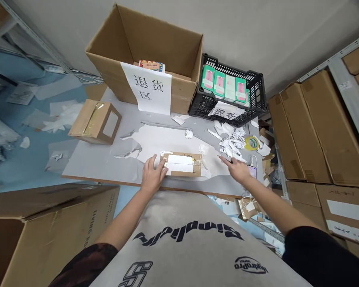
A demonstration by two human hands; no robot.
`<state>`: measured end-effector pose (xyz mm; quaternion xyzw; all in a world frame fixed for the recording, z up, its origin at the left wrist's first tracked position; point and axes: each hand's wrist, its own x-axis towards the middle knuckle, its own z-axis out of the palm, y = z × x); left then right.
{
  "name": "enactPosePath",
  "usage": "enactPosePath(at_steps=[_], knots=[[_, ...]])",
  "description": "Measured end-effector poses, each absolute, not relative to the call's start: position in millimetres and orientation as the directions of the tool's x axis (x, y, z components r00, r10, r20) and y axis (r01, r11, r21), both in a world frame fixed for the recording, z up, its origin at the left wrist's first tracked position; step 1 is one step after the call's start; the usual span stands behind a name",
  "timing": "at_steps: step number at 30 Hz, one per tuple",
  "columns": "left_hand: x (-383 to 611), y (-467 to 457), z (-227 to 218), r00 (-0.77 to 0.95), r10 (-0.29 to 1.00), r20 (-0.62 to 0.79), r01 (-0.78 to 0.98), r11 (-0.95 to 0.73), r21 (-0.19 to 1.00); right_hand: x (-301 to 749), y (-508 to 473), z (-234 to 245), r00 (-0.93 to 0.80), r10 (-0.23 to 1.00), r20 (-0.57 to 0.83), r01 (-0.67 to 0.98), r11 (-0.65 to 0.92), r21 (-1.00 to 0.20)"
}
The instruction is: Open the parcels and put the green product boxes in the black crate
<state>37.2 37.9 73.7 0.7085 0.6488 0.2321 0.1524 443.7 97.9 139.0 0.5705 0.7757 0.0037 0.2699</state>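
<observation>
A flat brown parcel (182, 163) with a white label lies near the front edge of the grey table (86, 159). My left hand (153, 175) rests open on the parcel's left end, fingers flat. My right hand (237, 169) reaches to the right of the parcel, fingers stretched toward a pile of crumpled white paper scraps (231, 141), holding nothing that I can see. A phone (253, 171) lies just right of that hand.
A large open cardboard box (146, 59) with a paper sign stands at the back. Beside it is a black crate (230, 93) of green and pink boxes. A small windowed carton (95, 121) sits left, a tape roll (251, 142) right. Stacked cartons (314, 127) line the right.
</observation>
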Motion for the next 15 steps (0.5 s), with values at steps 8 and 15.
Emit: enactPosePath(at_steps=[8, 15], knots=[[80, 53, 103, 0.454, 0.89, 0.051, 0.8, -0.432, 0.416, 404, 98, 40, 0.1, 0.969, -0.224, 0.993, -0.111, -0.036], [90, 70, 111, 0.445, 0.893, -0.061, 0.86, -0.408, 0.306, 355, 112, 83, -0.369, 0.929, 0.007, 0.847, 0.339, -0.41]])
